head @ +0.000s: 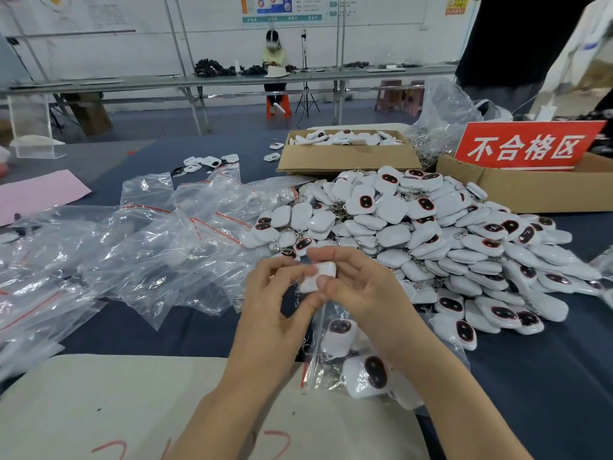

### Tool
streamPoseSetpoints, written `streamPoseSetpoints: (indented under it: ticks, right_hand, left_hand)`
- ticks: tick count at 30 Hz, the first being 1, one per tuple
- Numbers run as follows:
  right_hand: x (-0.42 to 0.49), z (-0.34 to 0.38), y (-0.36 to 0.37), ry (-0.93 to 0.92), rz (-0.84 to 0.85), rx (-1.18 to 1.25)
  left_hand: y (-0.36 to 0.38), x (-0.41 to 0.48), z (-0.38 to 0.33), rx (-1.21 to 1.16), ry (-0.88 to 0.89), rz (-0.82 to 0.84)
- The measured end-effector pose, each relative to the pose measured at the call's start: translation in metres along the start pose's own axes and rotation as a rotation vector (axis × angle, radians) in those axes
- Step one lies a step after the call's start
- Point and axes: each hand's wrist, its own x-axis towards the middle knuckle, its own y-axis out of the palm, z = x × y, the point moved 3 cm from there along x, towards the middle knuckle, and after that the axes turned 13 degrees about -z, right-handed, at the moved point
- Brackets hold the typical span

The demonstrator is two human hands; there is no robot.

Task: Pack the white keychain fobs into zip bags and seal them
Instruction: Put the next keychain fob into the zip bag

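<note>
Both forearms reach in from the near edge of the tabletop [185, 327] and meet just short of its middle. The left hand [278, 303] and right hand [361, 293] pinch one white fob [318, 277] between them, thumbs on its upper side and fingers curled around its edges. It is held just above the surface, plain white side up, with its long axis tilted from near-left to far-right.

Under the right wrist lies a zip bag [348, 353] with several fobs inside, dark faces up. Whether a hand also holds it, I cannot tell.

The pile of fobs [431, 234] crowds the right side, touching a cardboard box [345, 157] at the far edge. Empty zip bags [149, 247] cover the left side. Bare surface shows left of the left hand and at the near right corner.
</note>
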Motion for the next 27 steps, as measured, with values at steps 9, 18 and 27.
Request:
streamPoseSetpoints:
  ticks: [9, 18, 27]
  right_hand:
    - [0.001, 0.000, 0.001, -0.025, -0.114, -0.008]
    - [0.010, -0.007, -0.020, -0.043, -0.150, -0.111]
    - [0.011, -0.021, -0.032, -0.066, 0.015, -0.671]
  left_hand:
    - [0.003, -0.003, 0.008, -0.093, -0.096, 0.129]
    - [-0.012, 0.004, 0.008, 0.060, -0.096, -0.005]
    - [-0.017, 0.005, 0.028, 0.299, -0.176, 0.373]
